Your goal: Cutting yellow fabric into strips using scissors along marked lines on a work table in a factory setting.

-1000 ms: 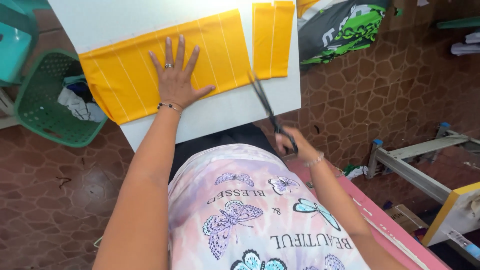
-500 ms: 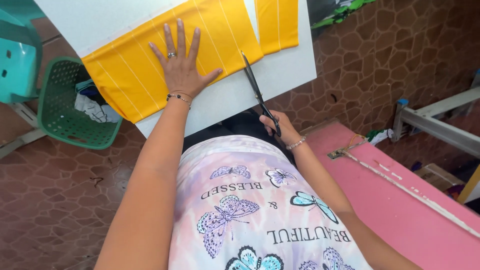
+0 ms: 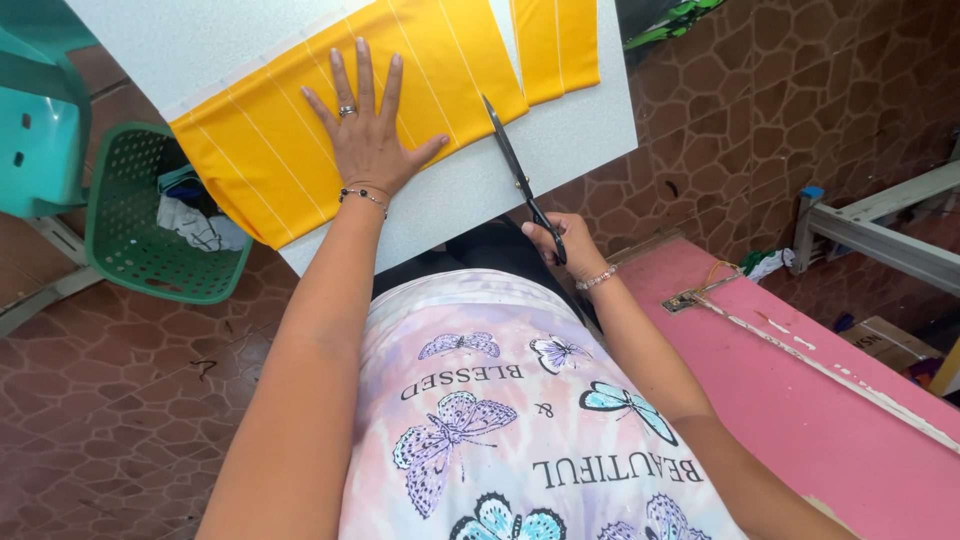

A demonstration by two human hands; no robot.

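Lying flat on the white counter (image 3: 560, 150), yellow cloth (image 3: 300, 130) is pinned by the left hand (image 3: 368, 140), fingers spread. Scissors (image 3: 520, 175), gripped by the right hand (image 3: 562, 245), have advanced from the counter's edge to the cloth's right edge, blades nearly closed; a cut strip (image 3: 557, 45) lies beyond.

Shirt: pastel tie-dye tee, butterfly prints, dark lettering.
Left hand (image 3: 366, 140): ring on one finger; beaded bracelet at wrist.
Right hand (image 3: 560, 238): pale beaded bracelet at wrist.
Arms: bare.

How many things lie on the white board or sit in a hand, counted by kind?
Yellow fabric pieces with white lines: 2, a large one under the left hand and a small one
Black scissors in the right hand: 1
Total: 3
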